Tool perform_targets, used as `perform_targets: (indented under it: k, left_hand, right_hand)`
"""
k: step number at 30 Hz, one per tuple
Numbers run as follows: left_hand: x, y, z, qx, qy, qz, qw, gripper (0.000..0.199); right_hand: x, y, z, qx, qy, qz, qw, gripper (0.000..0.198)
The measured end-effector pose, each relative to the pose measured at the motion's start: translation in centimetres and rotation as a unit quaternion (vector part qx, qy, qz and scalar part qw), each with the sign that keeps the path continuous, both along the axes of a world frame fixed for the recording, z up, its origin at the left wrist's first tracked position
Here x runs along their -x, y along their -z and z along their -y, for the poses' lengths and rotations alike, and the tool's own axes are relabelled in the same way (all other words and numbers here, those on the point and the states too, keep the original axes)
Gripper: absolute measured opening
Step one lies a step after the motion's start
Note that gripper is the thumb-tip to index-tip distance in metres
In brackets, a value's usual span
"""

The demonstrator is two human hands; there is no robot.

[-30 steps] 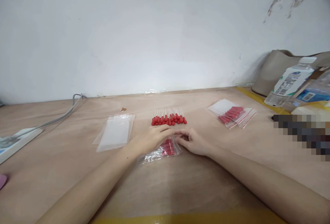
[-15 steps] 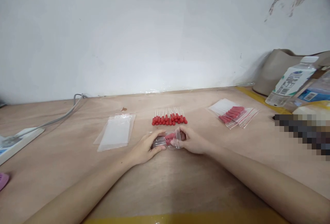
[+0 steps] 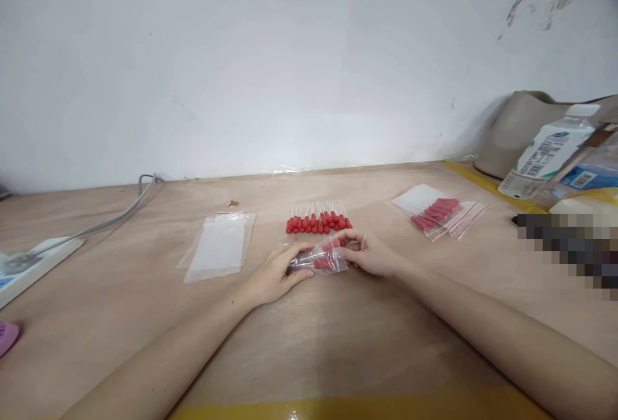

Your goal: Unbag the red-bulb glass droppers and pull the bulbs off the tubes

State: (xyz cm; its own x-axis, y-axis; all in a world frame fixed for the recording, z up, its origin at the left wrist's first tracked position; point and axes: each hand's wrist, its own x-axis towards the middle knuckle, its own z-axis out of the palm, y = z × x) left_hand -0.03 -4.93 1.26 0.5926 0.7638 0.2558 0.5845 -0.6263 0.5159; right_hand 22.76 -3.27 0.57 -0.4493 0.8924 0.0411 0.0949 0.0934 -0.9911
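Well, from the head view, I see the left hand point(image 3: 275, 276) curled part-closed around a clear bag point(image 3: 342, 264) of red-ended sticks, its thumb nearer the table's point(image 3: 309, 343) near edge. The right hand point(image 3: 371, 254) has thumb and fingers drawn almost together at the bag's right end; whether they pinch film or only touch it, I can't tell. The bag lies midway between near and far edges, just in front of a row of loose sticks point(image 3: 318, 222). Flat bags point(image 3: 217, 246) lie toward the table's left edge, filled ones point(image 3: 437, 214) toward its far right corner. To my eye, sticks could slide out if the left grip slackens, slippery film could crumple under a tug, and a careless knuckle could scatter that row
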Motion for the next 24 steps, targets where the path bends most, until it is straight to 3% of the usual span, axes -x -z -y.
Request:
perform_targets:
  k: [4,10,13,18,21,24]
  left_hand:
    - [0.0,-0.1,0.0,0.0,-0.001,-0.004,1.0,0.039]
    - [0.0,-0.1,0.1,0.003,-0.001,-0.011,1.0,0.038]
    - [0.1,0.0,0.0,0.009,-0.006,-0.008,1.0,0.038]
    - [0.2,0.0,-0.1,0.01,0.003,-0.006,1.0,0.037]
    - [0.2,0.0,-0.1,0.012,0.004,-0.008,1.0,0.037]
    - [0.2,0.0,-0.1,0.007,0.005,-0.008,1.0,0.037]
  right_hand:
    - [-1.2,0.1,-0.2,0.115,0.017,-0.071,0.991,0.029]
    - [-1.7,-0.5,-0.3,0.128,0.035,-0.079,0.988,0.029]
    - [-3.6,-2.1,-1.2,0.072,0.047,-0.023,0.996,0.029]
    - [-8.3,-5.2,-2.5,-0.041,0.165,0.021,0.985,0.029]
    - [-9.3,-5.5,-2.9,-0.125,0.254,0.077,0.956,0.031]
    - [-8.6,-4.2,-3.6,-0.302,0.281,0.16,0.897,0.027]
